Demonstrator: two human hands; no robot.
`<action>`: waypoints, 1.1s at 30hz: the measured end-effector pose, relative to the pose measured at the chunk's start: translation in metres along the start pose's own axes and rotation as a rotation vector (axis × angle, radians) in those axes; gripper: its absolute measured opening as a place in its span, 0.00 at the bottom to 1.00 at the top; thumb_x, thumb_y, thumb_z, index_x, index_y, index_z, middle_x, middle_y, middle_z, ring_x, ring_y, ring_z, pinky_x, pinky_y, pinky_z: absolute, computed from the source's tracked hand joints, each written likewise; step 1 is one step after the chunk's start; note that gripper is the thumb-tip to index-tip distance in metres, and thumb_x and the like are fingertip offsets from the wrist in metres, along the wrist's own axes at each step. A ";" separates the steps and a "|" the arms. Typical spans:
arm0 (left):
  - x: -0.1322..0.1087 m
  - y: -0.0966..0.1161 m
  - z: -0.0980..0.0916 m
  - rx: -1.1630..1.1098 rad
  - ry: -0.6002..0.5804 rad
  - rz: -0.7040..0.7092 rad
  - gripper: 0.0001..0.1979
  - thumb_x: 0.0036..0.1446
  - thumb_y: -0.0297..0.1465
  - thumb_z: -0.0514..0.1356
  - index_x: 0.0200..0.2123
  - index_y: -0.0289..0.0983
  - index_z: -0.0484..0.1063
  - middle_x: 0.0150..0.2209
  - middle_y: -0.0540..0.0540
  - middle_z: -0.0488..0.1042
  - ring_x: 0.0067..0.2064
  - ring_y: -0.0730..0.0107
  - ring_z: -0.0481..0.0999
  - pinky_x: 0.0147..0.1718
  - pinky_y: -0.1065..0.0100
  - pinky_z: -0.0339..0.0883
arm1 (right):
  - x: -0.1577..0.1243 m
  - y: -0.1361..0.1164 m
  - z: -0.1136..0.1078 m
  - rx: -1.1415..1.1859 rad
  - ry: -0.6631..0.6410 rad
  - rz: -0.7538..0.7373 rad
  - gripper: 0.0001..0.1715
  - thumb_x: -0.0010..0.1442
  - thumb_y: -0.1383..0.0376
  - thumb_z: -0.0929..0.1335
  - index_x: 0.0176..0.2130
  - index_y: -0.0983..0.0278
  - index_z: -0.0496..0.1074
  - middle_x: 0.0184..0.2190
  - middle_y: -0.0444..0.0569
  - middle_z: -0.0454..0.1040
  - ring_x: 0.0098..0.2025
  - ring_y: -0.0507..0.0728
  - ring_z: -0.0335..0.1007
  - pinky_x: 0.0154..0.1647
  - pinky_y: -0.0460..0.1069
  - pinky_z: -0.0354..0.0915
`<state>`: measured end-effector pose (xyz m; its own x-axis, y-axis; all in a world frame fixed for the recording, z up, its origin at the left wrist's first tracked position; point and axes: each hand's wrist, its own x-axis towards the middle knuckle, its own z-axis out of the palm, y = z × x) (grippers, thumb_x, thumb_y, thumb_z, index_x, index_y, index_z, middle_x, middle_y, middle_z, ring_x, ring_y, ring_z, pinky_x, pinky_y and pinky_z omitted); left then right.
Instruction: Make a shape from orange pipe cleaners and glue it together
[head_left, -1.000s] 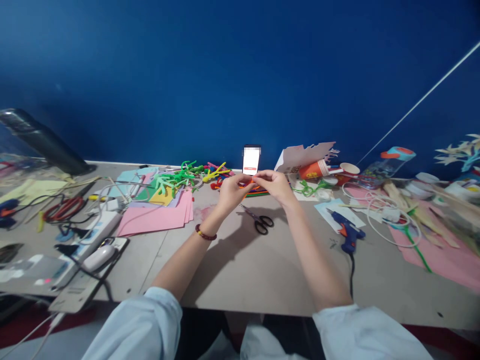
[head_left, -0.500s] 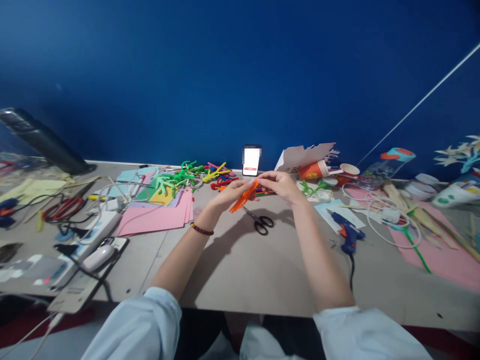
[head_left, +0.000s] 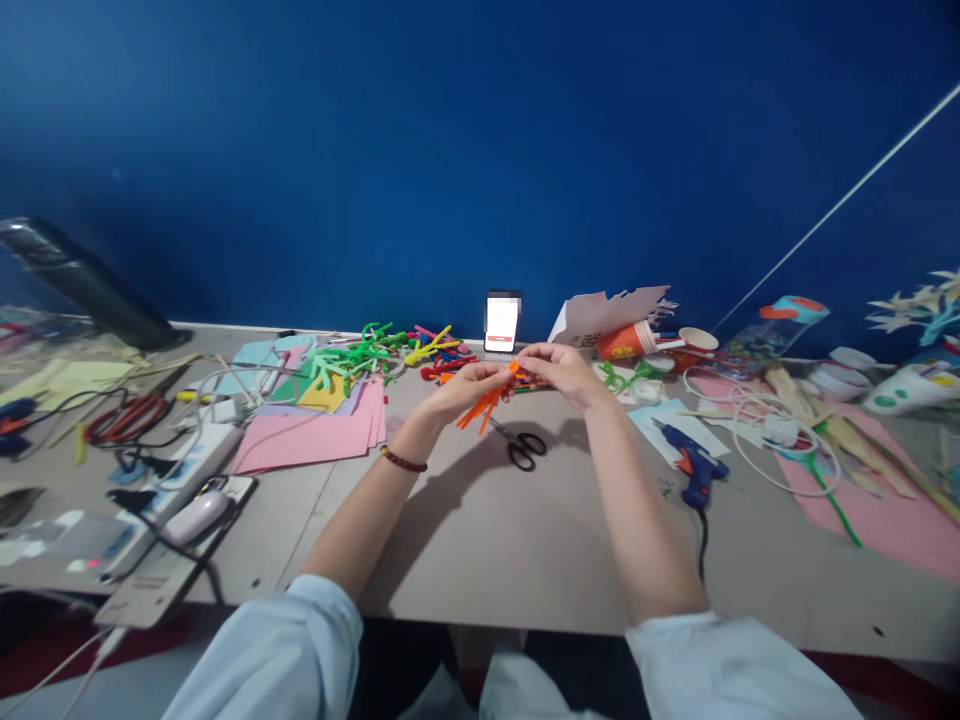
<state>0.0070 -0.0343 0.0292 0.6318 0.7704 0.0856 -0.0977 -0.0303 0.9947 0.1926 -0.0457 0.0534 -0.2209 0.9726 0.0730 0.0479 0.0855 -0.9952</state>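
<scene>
My left hand (head_left: pixel 463 390) is closed on a bundle of orange pipe cleaners (head_left: pixel 486 406), held above the table. The loose ends hang down toward the left and spread apart. My right hand (head_left: pixel 564 374) pinches the bundle's upper end between thumb and fingers, close to the left fingertips. Below the bundle lies a pair of scissors (head_left: pixel 528 448) with dark handles, its blades partly hidden by the orange strands. Behind my hands a phone (head_left: pixel 501 322) with a lit screen stands against the wall.
Green, yellow and red pipe cleaners (head_left: pixel 360 352) lie in a heap at the back left, beside pink paper sheets (head_left: pixel 311 435). To the right are a blue glue gun (head_left: pixel 696 465), red paper cups (head_left: pixel 628 340) and a white cable (head_left: pixel 750 430). A power strip (head_left: pixel 176 490) sits at the left.
The orange ends have spread farther apart and hang more steeply. Both hands stay in nearly the same place, with small finger movements at the upper end.
</scene>
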 end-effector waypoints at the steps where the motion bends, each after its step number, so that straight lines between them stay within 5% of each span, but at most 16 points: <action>1: 0.000 0.000 0.000 -0.025 -0.026 -0.004 0.16 0.53 0.42 0.62 0.33 0.33 0.72 0.28 0.48 0.72 0.30 0.76 0.71 0.32 0.71 0.65 | 0.000 0.000 0.000 0.005 -0.003 -0.001 0.13 0.48 0.56 0.73 0.32 0.63 0.76 0.27 0.45 0.75 0.27 0.49 0.68 0.33 0.46 0.67; 11: 0.001 0.002 0.004 -0.014 0.006 0.074 0.15 0.49 0.40 0.65 0.32 0.33 0.74 0.29 0.45 0.76 0.33 0.71 0.75 0.38 0.67 0.67 | 0.000 -0.001 -0.007 -0.001 0.020 -0.043 0.17 0.48 0.54 0.73 0.37 0.61 0.78 0.31 0.46 0.77 0.29 0.50 0.70 0.36 0.48 0.68; 21: 0.008 -0.003 0.000 0.174 0.233 0.284 0.11 0.42 0.36 0.69 0.27 0.35 0.76 0.30 0.48 0.72 0.33 0.73 0.70 0.34 0.70 0.65 | -0.004 -0.004 -0.002 -0.111 -0.091 -0.143 0.14 0.47 0.59 0.74 0.36 0.61 0.76 0.36 0.47 0.78 0.38 0.55 0.73 0.42 0.52 0.68; 33: 0.007 -0.001 0.007 0.017 0.280 0.248 0.14 0.47 0.38 0.67 0.33 0.34 0.73 0.32 0.47 0.75 0.34 0.73 0.74 0.37 0.68 0.68 | -0.010 -0.016 0.005 -0.276 0.027 -0.251 0.09 0.52 0.62 0.68 0.35 0.61 0.75 0.35 0.48 0.77 0.37 0.56 0.72 0.41 0.52 0.67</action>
<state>0.0166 -0.0334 0.0291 0.3559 0.8826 0.3073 -0.2070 -0.2462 0.9468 0.1896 -0.0579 0.0681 -0.2339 0.9190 0.3173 0.2572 0.3733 -0.8914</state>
